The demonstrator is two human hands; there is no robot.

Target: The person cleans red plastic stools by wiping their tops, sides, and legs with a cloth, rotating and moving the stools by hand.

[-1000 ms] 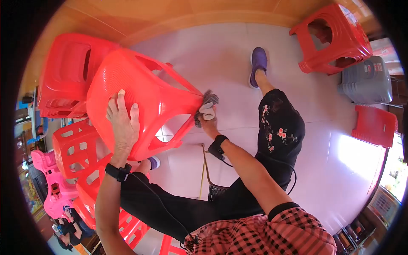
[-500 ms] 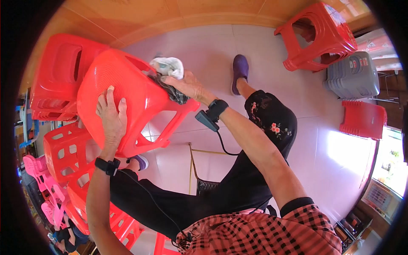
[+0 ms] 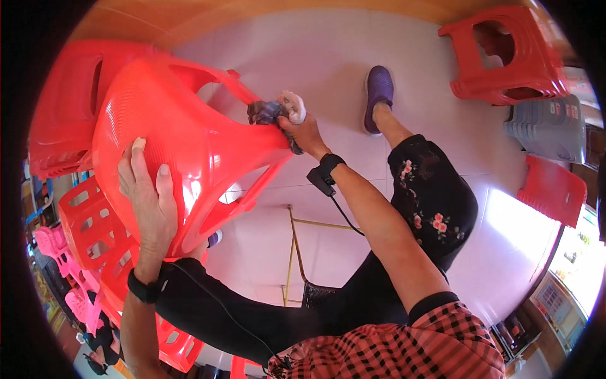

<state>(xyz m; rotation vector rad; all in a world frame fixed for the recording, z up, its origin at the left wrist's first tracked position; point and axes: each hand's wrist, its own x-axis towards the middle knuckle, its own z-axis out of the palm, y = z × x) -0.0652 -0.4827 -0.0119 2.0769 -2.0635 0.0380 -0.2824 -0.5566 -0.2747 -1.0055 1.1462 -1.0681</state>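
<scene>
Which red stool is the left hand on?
The frontmost red stool, with the right hand holding cloth at its leg; no hand touches the stacked stools.

The right hand is partly hiding a seemingly blurred cloth; the bottom edge is cropping the checked shirt.

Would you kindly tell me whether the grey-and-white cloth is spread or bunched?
Bunched: the grey-and-white cloth forms a crumpled wad in the right hand.
</scene>
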